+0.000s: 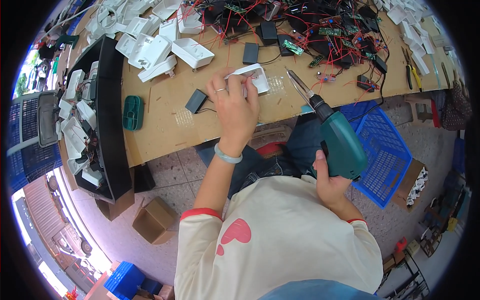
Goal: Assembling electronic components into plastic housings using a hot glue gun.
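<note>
My left hand (233, 102), with a ring and a bangle, is closed around a small white plastic case (258, 79) on the table. Its fingertips reach into the hollow of the case, and whatever they touch inside is too small to make out. Gripped in my right hand (330, 182) is a green soldering gun (343, 142) with a black collar, its metal tip angled up and left, apart from the case. A black box with a cable (196, 101) lies just left of my left hand. Another black box (250, 53) sits beyond the case.
Green circuit boards (330, 31) with red wires are heaped at the far side. White cases (192, 53) pile up at the far left. A black bin (111, 115) and a green tray (132, 113) stand left; pliers (413, 70) lie right. A blue crate (382, 150) is below the table's edge.
</note>
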Motion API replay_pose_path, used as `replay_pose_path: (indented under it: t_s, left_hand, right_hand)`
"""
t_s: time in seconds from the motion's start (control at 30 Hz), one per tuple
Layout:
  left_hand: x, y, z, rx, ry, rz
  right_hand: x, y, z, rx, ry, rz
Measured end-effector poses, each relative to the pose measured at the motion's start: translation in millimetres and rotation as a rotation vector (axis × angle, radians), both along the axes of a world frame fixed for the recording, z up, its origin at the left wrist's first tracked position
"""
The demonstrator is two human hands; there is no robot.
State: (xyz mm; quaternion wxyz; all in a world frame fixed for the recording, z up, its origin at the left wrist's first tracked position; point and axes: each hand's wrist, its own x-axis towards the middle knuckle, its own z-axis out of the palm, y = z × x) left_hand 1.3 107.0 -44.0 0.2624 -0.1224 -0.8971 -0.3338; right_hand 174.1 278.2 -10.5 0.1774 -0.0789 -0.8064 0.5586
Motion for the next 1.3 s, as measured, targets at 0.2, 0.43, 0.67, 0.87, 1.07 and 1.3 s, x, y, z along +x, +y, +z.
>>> replay_pose_path:
  t_s: [0.2, 0.43, 0.67, 0.87, 1.07, 1.3]
  left_hand:
    - [-6, -49, 58, 0.210, 0.069, 0.114]
    - [-22, -142, 98, 0.091, 0.319, 0.335]
    - [-2, -69, 38, 0.026, 0.097, 0.090]
    - [8, -38, 5, -0.040, 0.003, -0.077]
    - [10, -34, -2, -0.011, 0.029, -0.037]
    - [11, -32, -4, -0.020, 0.056, 0.029]
  right_hand:
    - [-4, -4, 15, -0.074, -0.065, -0.121]
    - [-5, 4, 5, -0.079, -0.075, -0.182]
    - [-8, -4, 11, -0.105, -0.052, -0.061]
    - [-1, 4, -10, 0.084, -0.049, 0.079]
    - [-15, -9, -7, 0.121, -0.061, 0.161]
    - [-36, -23, -15, 0.066, -0.058, 0.204]
